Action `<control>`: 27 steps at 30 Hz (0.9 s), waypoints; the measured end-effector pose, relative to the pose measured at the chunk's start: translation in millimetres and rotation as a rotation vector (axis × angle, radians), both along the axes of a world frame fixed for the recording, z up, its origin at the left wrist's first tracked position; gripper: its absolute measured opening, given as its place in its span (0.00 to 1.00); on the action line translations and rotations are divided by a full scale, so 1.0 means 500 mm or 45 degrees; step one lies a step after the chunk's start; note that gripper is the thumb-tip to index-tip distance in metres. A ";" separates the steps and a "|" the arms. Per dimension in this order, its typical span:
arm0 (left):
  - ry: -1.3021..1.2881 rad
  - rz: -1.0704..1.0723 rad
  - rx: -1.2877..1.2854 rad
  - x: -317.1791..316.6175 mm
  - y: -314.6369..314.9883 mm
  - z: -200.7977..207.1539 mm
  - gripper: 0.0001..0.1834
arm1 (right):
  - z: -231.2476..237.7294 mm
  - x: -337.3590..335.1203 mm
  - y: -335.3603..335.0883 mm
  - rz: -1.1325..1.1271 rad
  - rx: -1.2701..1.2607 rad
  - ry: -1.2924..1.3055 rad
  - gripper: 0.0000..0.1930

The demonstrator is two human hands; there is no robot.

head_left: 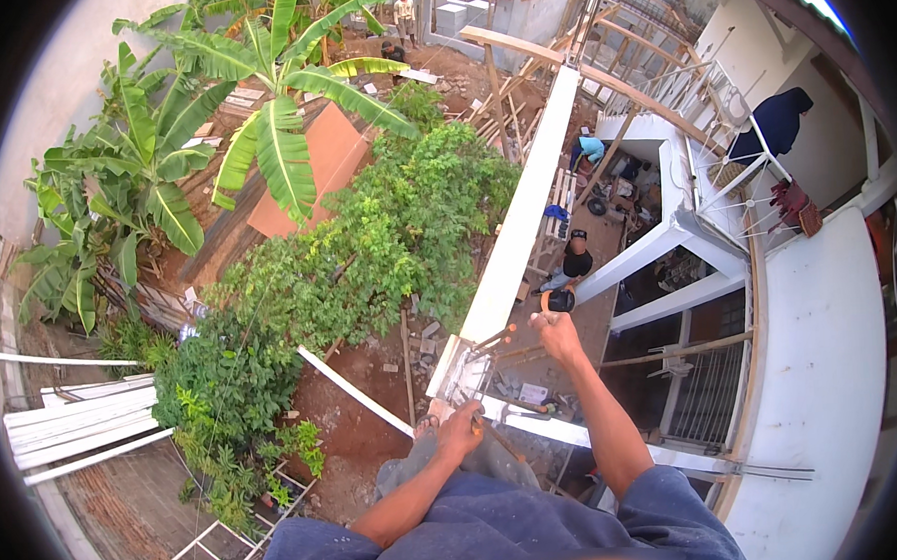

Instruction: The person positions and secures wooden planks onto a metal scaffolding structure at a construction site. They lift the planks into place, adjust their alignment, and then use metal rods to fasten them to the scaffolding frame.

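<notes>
Head view looks steeply down from a height: we crouch at the end of a long white beam (521,212) that runs away from us above red earth and green shrubs (367,253). Our left hand (462,430) is closed around a thin wooden-handled tool (478,426) (what kind, we cannot tell), low against the beam's near end by our knee. Our right hand (554,325) is raised further out, fingers curled on a small dark object (561,300) held above the beam's right edge. We judge the tool light and stiff, best gripped mid-handle as now; the dark object looks small, hard and easily dropped, so it wants a full wrap of the fingers. Thin orange-tipped rods (493,338) stick out between the two hands, just beside the right wrist. Other people work on the ground well below.
</notes>
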State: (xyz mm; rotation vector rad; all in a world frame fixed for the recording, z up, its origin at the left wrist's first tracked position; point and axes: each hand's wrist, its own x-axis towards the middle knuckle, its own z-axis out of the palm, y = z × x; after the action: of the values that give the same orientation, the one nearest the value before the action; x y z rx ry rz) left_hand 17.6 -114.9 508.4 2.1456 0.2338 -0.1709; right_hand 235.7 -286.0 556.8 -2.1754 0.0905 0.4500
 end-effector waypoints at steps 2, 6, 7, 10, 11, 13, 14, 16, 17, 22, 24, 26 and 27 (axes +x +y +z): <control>0.024 -0.014 -0.024 0.000 0.000 -0.005 0.10 | 0.001 0.000 0.001 -0.015 0.028 -0.019 0.17; -0.020 -0.012 -0.060 0.000 0.001 -0.015 0.10 | 0.014 0.001 0.005 -0.021 -0.031 0.051 0.19; 0.015 -0.023 -0.028 0.001 0.001 -0.018 0.10 | 0.019 0.002 0.006 -0.041 -0.011 0.065 0.19; 0.079 -0.041 0.079 0.001 -0.005 -0.022 0.11 | 0.033 -0.002 0.009 -0.047 -0.005 0.101 0.19; 0.091 -0.036 0.112 0.001 -0.008 -0.023 0.12 | 0.037 -0.002 0.009 -0.031 -0.030 0.095 0.19; 0.155 -0.045 0.114 0.002 -0.013 -0.022 0.17 | 0.043 -0.003 0.010 -0.035 -0.108 0.079 0.19; 0.183 -0.008 0.018 0.003 -0.014 -0.021 0.16 | 0.045 -0.003 0.010 -0.009 -0.049 0.068 0.19; 0.236 0.029 -0.085 0.006 -0.015 -0.017 0.16 | 0.048 -0.003 0.009 -0.041 -0.053 0.130 0.18; 0.230 0.031 -0.078 0.005 -0.016 -0.014 0.15 | 0.049 -0.004 0.009 -0.020 -0.058 0.092 0.18; 0.172 0.031 -0.059 0.003 -0.016 -0.005 0.16 | 0.051 -0.002 0.007 0.015 -0.127 0.055 0.18; 0.247 0.014 -0.059 0.004 -0.017 -0.008 0.16 | 0.053 -0.003 0.007 0.033 -0.088 0.056 0.18; 0.264 0.001 -0.048 0.005 -0.019 -0.015 0.16 | 0.056 -0.003 0.006 0.051 -0.092 0.064 0.18; 0.258 -0.008 -0.039 0.006 -0.020 -0.019 0.16 | 0.058 -0.003 0.005 0.067 -0.100 0.070 0.18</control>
State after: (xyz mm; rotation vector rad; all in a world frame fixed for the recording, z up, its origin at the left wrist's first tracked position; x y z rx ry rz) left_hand 20.4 -124.9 498.9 2.0991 0.3389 -0.3941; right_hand 234.0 -283.3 585.6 -2.2471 0.0824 0.5441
